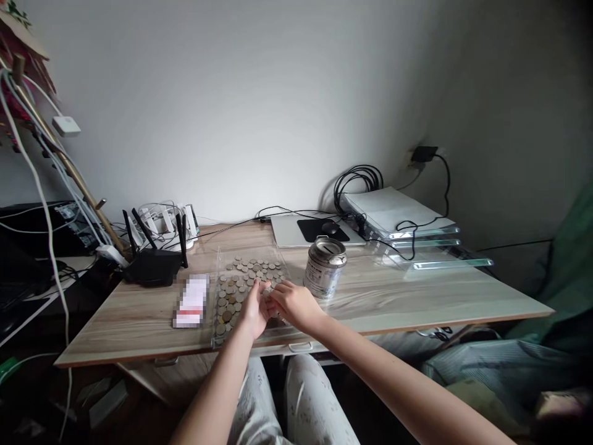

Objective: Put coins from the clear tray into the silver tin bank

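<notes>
Many coins (pixel 231 290) lie spread in a clear shallow tray (pixel 214 321) on the wooden desk. Above the tray's right part, my left hand (pixel 256 309) is turned palm up with its fingers partly hidden behind the other hand. My right hand (pixel 296 305) reaches over it, its fingers bent and pressed together at the left palm; what they hold is too small to make out. Just right of my hands stands a silver can (pixel 325 266) upright, with a dark slot in its lid.
A blurred phone-like item (pixel 191 303) and a black router (pixel 154 267) are on the left. Behind the can are a silver laptop (pixel 287 232) and a black mouse (pixel 330 227). Clear trays with white sheets (pixel 398 210) are stacked at the right, with black cables across them.
</notes>
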`<state>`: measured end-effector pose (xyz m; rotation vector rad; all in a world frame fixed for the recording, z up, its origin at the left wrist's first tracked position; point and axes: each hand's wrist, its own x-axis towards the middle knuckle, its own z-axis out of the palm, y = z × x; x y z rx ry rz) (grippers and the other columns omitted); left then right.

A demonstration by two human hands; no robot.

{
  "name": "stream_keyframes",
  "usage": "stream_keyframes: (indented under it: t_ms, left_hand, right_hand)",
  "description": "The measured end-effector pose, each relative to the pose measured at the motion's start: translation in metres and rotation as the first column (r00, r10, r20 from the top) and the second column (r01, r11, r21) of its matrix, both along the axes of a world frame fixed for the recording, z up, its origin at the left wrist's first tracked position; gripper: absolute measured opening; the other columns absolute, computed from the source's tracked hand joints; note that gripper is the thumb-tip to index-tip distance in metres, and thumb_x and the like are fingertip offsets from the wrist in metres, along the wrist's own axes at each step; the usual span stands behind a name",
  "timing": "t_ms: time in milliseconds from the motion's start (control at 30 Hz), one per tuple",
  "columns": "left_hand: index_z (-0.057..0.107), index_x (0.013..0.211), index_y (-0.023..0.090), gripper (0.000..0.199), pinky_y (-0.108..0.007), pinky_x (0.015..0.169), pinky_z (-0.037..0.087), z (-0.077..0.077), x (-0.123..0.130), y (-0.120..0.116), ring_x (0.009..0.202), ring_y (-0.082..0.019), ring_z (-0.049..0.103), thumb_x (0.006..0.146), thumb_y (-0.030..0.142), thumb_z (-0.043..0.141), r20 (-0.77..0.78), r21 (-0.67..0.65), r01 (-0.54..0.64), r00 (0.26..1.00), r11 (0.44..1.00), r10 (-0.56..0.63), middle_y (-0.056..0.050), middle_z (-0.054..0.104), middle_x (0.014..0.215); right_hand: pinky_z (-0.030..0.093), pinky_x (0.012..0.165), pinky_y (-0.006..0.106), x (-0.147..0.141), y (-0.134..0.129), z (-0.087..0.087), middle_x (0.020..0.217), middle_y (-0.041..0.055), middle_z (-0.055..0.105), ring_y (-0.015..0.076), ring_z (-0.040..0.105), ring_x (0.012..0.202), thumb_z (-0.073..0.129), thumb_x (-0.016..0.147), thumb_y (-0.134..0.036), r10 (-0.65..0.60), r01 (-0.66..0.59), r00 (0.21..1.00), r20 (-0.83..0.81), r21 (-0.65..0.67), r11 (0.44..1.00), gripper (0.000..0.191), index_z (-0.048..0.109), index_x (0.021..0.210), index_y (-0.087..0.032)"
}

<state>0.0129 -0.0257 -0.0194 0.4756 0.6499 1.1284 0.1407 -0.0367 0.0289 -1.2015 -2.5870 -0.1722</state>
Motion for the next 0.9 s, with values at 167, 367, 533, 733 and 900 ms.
stream_keyframes:
  t_ms: [167,367,533,733,900]
  left_hand:
    - [0.051,0.105,0.014,0.039,-0.030,0.075,0.043,0.005,-0.001,-0.003,0.085,-0.019,0.060,0.080,0.043,0.043,-0.073,0.027,0.026,0.997,0.999,-0.024,-0.013,0.062,0.095]
    - [0.053,0.102,0.014,0.036,-0.032,0.083,0.040,0.006,0.000,-0.005,0.092,-0.019,0.058,0.081,0.040,0.039,-0.171,0.079,0.020,0.985,0.997,-0.006,-0.014,0.059,0.105]
    - [0.057,0.095,0.013,0.030,-0.031,0.080,0.042,0.008,0.003,-0.009,0.090,-0.018,0.058,0.080,0.035,0.043,-0.226,0.112,-0.018,0.973,0.994,0.043,-0.014,0.060,0.103]
    - [0.062,0.086,0.018,0.020,-0.035,0.085,0.038,0.015,-0.023,0.003,0.097,-0.023,0.053,0.075,0.030,0.051,-0.617,0.360,-0.045,0.738,0.932,0.274,-0.010,0.060,0.102]
    - [0.054,0.053,0.019,0.013,-0.035,0.094,0.028,0.011,-0.051,0.035,0.112,-0.030,0.041,0.055,0.014,0.066,-0.872,0.369,0.132,0.392,0.920,0.293,-0.010,0.060,0.086]
  right_hand:
    - [0.036,0.060,0.022,0.046,0.021,0.054,0.086,0.0046,0.063,0.0130,0.054,0.073,0.039,0.083,-0.028,-0.229,0.283,0.920,-0.317,0.134,0.950,0.026,0.064,0.088,-0.022]
    - [0.032,0.053,0.026,0.103,0.062,0.089,0.073,0.0100,0.063,0.0189,0.054,0.065,0.048,0.074,-0.028,-0.587,0.608,0.784,-0.202,0.061,0.791,0.023,0.068,0.077,-0.018]
    - [0.033,0.053,0.026,0.104,0.069,0.083,0.076,0.0080,0.064,0.0193,0.054,0.069,0.050,0.070,-0.026,-0.599,0.601,0.799,-0.063,0.041,0.798,0.019,0.068,0.075,-0.020]
    - [0.036,0.059,0.023,0.061,0.048,0.061,0.088,0.0061,0.064,0.0158,0.055,0.075,0.038,0.081,-0.033,-0.390,0.400,0.900,-0.193,0.013,0.917,0.030,0.064,0.089,-0.020]
    - [0.039,0.061,0.021,0.006,0.052,0.005,0.090,0.0049,0.063,0.0140,0.056,0.073,0.055,0.070,-0.034,0.038,-0.046,0.999,-0.028,-0.410,0.911,0.029,0.063,0.094,-0.019]
